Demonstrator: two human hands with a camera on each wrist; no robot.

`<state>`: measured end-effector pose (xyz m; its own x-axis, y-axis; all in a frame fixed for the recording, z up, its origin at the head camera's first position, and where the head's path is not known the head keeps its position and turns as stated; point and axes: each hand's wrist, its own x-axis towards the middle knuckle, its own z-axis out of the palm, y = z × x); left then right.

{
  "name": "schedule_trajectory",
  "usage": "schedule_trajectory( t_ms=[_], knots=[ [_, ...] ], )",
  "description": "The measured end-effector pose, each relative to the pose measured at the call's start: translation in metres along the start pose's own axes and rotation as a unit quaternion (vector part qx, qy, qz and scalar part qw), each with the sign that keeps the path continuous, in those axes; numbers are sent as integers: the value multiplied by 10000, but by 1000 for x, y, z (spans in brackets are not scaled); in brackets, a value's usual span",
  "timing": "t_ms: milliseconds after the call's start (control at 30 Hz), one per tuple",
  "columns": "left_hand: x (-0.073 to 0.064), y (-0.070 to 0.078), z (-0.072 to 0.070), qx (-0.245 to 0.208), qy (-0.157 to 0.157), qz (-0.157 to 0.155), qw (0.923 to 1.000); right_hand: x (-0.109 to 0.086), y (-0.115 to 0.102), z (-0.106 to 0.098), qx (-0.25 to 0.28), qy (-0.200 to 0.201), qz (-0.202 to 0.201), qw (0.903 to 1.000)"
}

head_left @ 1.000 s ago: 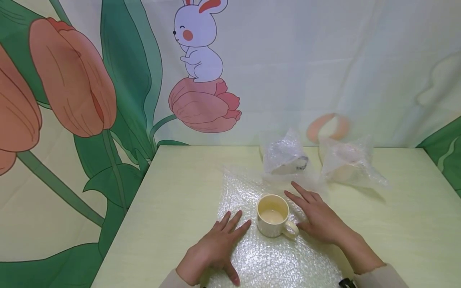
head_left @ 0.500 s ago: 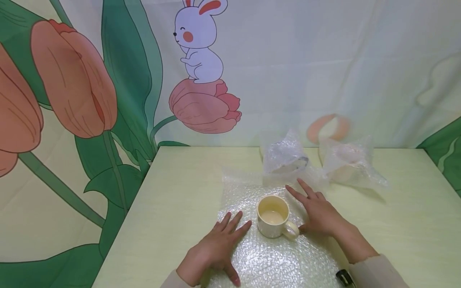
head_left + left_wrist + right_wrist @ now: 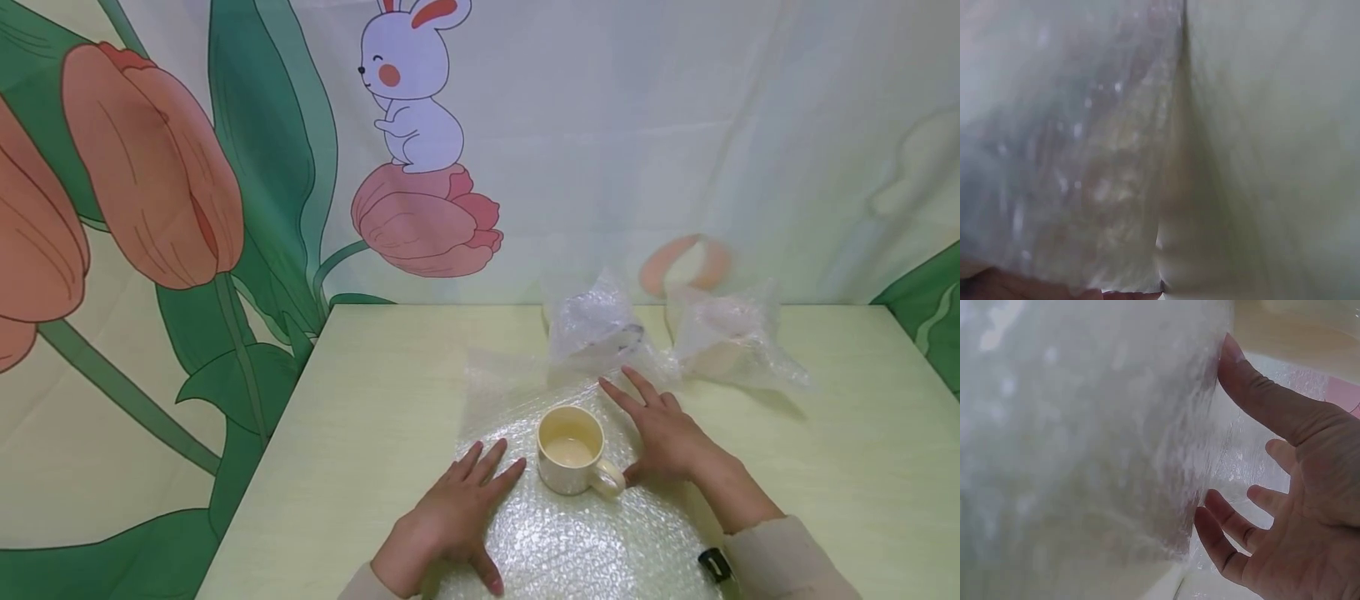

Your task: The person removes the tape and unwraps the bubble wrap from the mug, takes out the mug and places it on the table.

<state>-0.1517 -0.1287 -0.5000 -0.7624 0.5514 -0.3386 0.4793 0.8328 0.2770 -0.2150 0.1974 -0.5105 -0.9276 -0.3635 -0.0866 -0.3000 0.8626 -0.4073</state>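
Observation:
A cream mug (image 3: 570, 450) stands upright on a sheet of bubble wrap (image 3: 562, 542), its handle toward the right. My left hand (image 3: 457, 508) rests on the sheet at the mug's left, fingers spread and apart from the mug. To the right of the mug, my right hand (image 3: 667, 437) lies with fingers spread, its thumb near the handle. In the right wrist view, the thumb and fingertips of the right hand (image 3: 1297, 481) touch the bubble wrap (image 3: 1097, 437). The left wrist view is mostly blurred bubble wrap (image 3: 1085, 162), with a bit of hand at the bottom.
Two bubble-wrapped bundles (image 3: 596, 325) (image 3: 723, 337) stand at the back of the pale table (image 3: 360, 392), close to the sheet's far edge. A printed curtain (image 3: 600, 125) hangs behind the table. A small black object (image 3: 715, 565) is by the right sleeve.
My right hand has shifted slightly away from me, its fingertips farther toward the back bundles. The far part of the bubble wrap lies differently. The left hand and the mug have barely moved.

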Motion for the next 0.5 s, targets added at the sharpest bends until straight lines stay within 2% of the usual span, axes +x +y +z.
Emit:
schedule_trajectory(
  t_ms=[233, 500],
  knots=[
    [-2, 6, 0, 174, 31, 23, 9998, -1, 3, -1, 69, -151, 69, 9998],
    [-2, 12, 5, 558, 110, 9, 9984, -2, 4, -6, 140, -520, 151, 9984]
  ],
)
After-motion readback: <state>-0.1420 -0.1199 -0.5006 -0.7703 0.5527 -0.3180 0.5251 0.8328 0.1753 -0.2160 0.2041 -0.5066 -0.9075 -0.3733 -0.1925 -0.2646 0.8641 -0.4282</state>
